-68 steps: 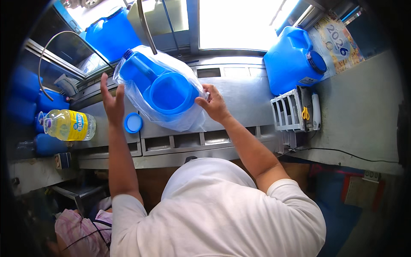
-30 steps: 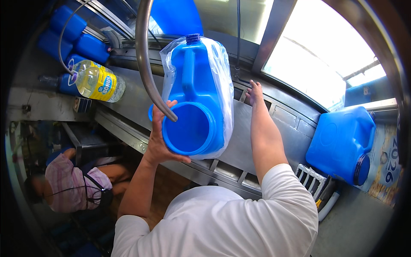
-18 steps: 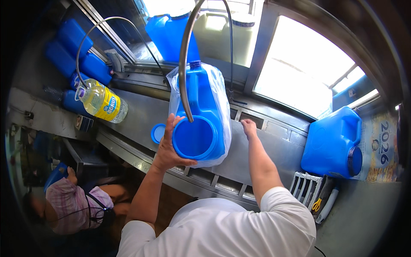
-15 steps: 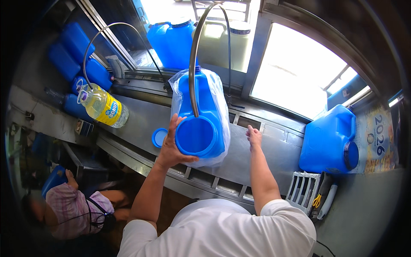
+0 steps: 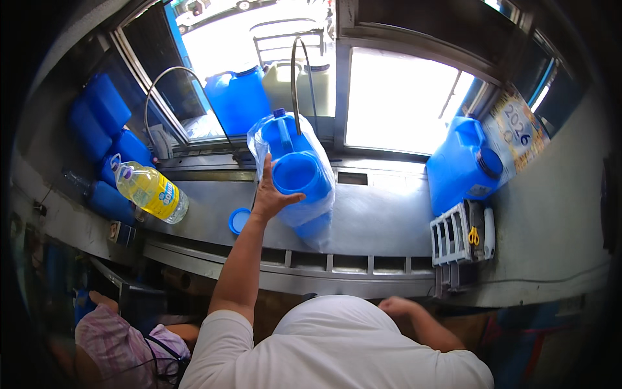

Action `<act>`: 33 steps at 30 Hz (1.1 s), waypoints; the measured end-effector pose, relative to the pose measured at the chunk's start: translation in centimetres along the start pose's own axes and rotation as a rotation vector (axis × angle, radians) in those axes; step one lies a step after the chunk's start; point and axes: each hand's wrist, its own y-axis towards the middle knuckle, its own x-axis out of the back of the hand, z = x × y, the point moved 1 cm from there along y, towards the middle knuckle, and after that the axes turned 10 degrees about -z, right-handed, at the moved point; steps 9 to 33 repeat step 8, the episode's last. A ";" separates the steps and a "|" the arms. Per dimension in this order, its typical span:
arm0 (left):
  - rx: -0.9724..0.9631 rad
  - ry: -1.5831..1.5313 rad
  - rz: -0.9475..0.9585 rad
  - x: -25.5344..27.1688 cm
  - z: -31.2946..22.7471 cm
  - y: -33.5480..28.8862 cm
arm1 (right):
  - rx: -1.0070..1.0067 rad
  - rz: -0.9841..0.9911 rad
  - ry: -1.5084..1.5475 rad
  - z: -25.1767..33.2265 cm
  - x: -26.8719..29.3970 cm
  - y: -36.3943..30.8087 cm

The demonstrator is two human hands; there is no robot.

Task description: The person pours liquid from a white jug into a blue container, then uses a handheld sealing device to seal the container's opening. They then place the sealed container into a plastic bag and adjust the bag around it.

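A blue plastic water jug [image 5: 317,188], wrapped in a clear plastic bag, stands on the metal counter with its wide round mouth uncapped and facing me. My left hand [image 5: 271,194] holds the jug by its mouth, thumb along the near rim and fingers on the left side. A thin curved metal spout [image 5: 295,78] arches down behind the mouth; its tip is hard to make out. Left of the jug lies a round blue lid [image 5: 239,221]. Close to my waist, my right hand [image 5: 396,306] is curled, and whatever it may hold is hidden.
On the counter's left stands a clear bottle with a yellow label [image 5: 155,193], with stacked blue jugs [image 5: 100,120] behind. Another blue jug [image 5: 457,172] stands right, near a white rack [image 5: 449,236] and yellow-handled scissors [image 5: 473,235]. A person [image 5: 126,340] is at lower left.
My right hand has drawn back from the counter to my waist, and its fingers have curled. My left hand stays on the jug's mouth. The whole view has shifted.
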 end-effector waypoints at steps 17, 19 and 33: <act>-0.018 0.010 0.061 1.3 1.2 -0.5 | 1.598 -1.407 -0.209 22.6 13.8 -35.6; -0.018 0.010 0.061 1.3 1.2 -0.5 | 1.598 -1.407 -0.209 22.6 13.8 -35.6; -0.018 0.010 0.061 1.3 1.2 -0.5 | 1.598 -1.407 -0.209 22.6 13.8 -35.6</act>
